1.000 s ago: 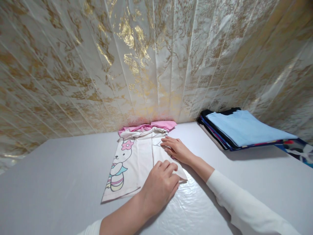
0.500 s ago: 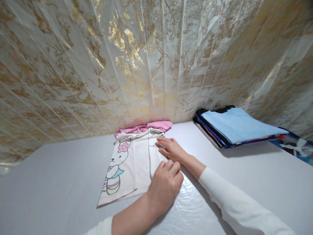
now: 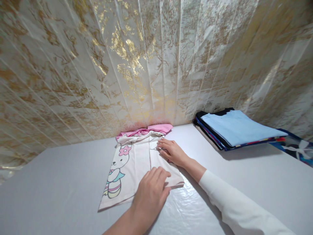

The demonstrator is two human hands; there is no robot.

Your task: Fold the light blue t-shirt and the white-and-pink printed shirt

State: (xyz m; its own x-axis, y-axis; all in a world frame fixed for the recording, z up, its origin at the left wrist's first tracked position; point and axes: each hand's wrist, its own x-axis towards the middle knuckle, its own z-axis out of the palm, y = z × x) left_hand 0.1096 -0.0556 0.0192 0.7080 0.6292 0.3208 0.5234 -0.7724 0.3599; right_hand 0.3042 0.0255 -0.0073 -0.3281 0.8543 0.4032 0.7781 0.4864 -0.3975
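Observation:
A white T-shirt [image 3: 138, 160] with pink sleeves and a cartoon bunny print lies on the table, one side folded over its middle. My right hand [image 3: 172, 151] rests on the folded-over panel near its upper right, fingers stretched out. Over the lower middle of the shirt is my left hand [image 3: 153, 192], palm down, fingers slightly bent and apart from the thumb, with nothing gripped. The left hand covers part of the bottom hem. The pink part [image 3: 160, 129] at the far end lies bunched against the wall.
To the right lies a stack of folded clothes with a light blue shirt [image 3: 242, 125] on top. Beside it, at the right edge, is a dark blue patterned thing [image 3: 302, 148]. A gold-patterned covering [image 3: 137, 65] rises behind the white table [image 3: 63, 182].
My left hand has let go of the shirt's lower right edge and moved left and nearer, its fingers opening. The right hand stays on the folded panel.

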